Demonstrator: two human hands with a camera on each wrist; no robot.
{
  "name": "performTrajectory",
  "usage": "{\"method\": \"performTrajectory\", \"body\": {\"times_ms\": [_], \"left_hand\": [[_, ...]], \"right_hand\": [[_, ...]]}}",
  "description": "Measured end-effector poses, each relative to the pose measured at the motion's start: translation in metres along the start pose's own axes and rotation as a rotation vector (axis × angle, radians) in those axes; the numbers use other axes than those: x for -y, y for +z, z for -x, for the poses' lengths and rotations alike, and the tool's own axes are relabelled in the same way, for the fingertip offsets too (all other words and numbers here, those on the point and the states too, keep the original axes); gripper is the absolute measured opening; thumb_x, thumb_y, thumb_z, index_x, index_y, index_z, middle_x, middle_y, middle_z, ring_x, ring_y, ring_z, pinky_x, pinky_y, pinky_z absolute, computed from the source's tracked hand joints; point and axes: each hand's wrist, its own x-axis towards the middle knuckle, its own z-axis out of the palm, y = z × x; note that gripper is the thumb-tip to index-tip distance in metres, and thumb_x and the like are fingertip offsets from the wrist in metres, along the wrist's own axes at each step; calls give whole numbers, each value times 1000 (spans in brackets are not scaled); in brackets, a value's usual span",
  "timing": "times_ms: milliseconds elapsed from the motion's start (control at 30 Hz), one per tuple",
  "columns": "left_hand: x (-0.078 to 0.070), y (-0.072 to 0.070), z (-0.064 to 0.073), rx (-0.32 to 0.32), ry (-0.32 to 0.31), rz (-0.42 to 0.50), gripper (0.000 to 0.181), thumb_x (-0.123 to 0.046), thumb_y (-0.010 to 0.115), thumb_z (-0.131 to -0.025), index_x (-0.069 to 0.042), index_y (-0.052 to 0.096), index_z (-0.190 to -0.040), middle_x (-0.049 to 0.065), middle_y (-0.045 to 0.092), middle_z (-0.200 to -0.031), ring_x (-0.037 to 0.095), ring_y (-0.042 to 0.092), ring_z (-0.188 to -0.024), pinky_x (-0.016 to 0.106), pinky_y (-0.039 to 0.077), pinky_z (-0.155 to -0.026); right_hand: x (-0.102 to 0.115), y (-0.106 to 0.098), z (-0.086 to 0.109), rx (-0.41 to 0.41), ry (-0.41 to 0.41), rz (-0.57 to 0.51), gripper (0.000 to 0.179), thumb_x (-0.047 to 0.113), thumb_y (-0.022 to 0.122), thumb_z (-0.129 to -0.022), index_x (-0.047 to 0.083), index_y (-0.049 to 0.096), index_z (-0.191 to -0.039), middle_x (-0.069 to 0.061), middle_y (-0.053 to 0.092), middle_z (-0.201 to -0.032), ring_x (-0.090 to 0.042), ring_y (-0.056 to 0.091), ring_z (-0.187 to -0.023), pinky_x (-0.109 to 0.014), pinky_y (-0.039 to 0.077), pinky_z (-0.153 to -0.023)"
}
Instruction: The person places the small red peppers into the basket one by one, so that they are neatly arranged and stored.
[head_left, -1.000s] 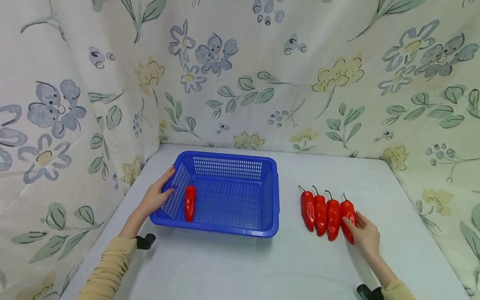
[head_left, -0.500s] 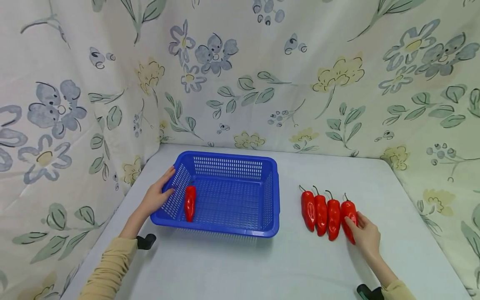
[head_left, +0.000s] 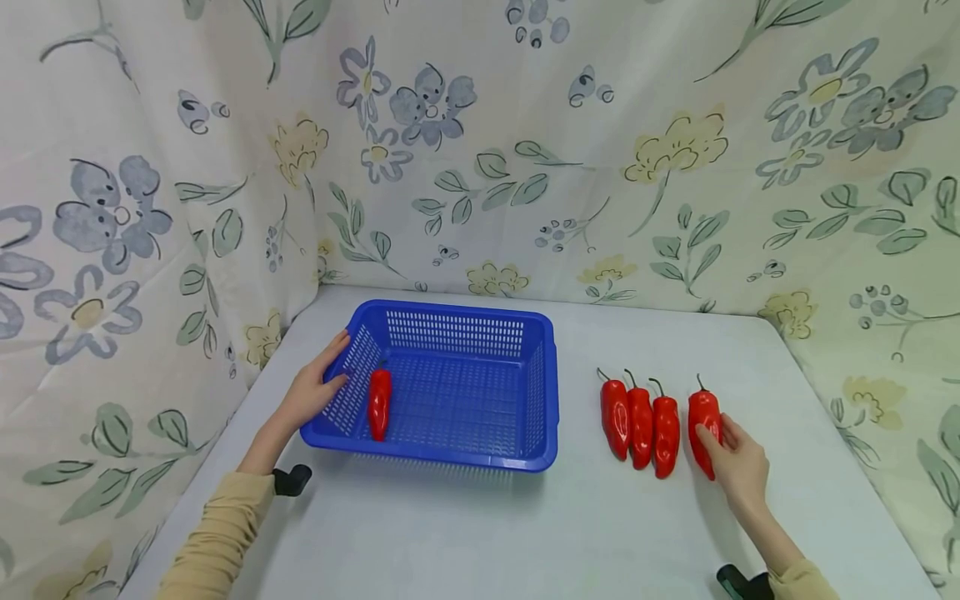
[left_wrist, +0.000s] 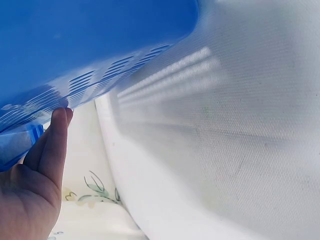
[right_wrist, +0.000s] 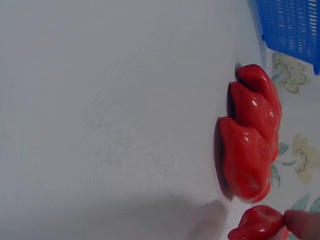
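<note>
My right hand [head_left: 742, 468] pinches a red chili pepper [head_left: 703, 408] between thumb and fingers, its dark stem pointing away. To its left, three more glossy red peppers [head_left: 641, 425] lie side by side on the table; the right wrist view shows their lower ends, with a fingertip [right_wrist: 304, 224] on the held pepper at the bottom. My left hand [head_left: 307, 393] rests against the left side of a blue plastic basket [head_left: 442, 459], fingers straight and thumb at the rim. In the left wrist view the fingers [left_wrist: 54, 145] touch its slotted wall. One red pepper [head_left: 380, 404] lies inside the basket's left part.
The white table [head_left: 465, 542] carries the basket at centre left and the peppers at right. A floral curtain [head_left: 480, 167] hangs behind and along both sides of the table.
My right hand has shifted slightly right and away from me with its pepper, opening a gap beside the other three. The left hand and basket have stayed put.
</note>
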Motion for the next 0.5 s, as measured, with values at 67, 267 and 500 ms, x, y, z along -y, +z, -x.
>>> {"method": "performTrajectory", "body": {"times_ms": [67,267,500], "left_hand": [[0,0,0,2,-2,-3,63,2,51,-90,-4,28,-148,15,20,-158,44,22,-142,63,23,-111],[1,0,0,-1,-8,-3,63,1,51,-90,-5,28,-148,14,20,-158,44,22,-142,63,23,-111],[1,0,0,1,-12,-5,63,0,51,-91,-6,28,-149,13,20,-158,44,23,-142,63,24,-110]], "right_hand": [[2,-1,1,-6,-6,-9,71,41,46,-96,2,21,-150,-28,36,-146,-44,42,-130,-35,42,-91],[10,-4,3,-23,-21,-34,70,43,46,-96,6,22,-150,-25,38,-146,-41,44,-129,-26,42,-88],[24,-7,6,-44,-26,-61,71,45,47,-95,10,21,-151,-22,39,-147,-40,46,-129,-16,47,-81]]}}
